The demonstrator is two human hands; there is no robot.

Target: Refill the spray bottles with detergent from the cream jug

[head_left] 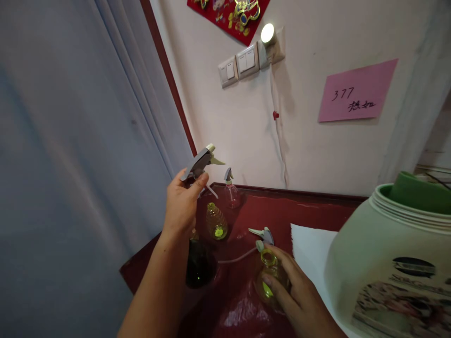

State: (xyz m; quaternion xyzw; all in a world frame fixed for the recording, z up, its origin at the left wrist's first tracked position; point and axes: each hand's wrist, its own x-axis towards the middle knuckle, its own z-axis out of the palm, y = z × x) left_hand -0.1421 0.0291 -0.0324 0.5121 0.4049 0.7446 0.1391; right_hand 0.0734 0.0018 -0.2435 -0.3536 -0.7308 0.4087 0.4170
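My left hand point(186, 195) is raised above the table, closed around a grey and white spray nozzle point(201, 163) whose thin tube slants down to the right. Lower right, my right hand point(296, 286) grips a yellow see-through bottle point(268, 265) with an open neck. A second spray nozzle point(266, 234) lies just behind that bottle, its pale tube stretching left across the table. Another open yellow bottle point(215, 220) stands farther back. Behind it is a pink see-through spray bottle point(231, 195) with its nozzle on. Partly hidden by my left forearm is a dark round bottle point(200, 265).
The dark red table point(260, 211) meets the wall at the back. A large pale green tub point(373, 253) stands at the right on a white sheet point(310, 239). A blue-grey curtain point(88, 141) hangs at the left. A cord point(276, 136) runs down from the lit socket.
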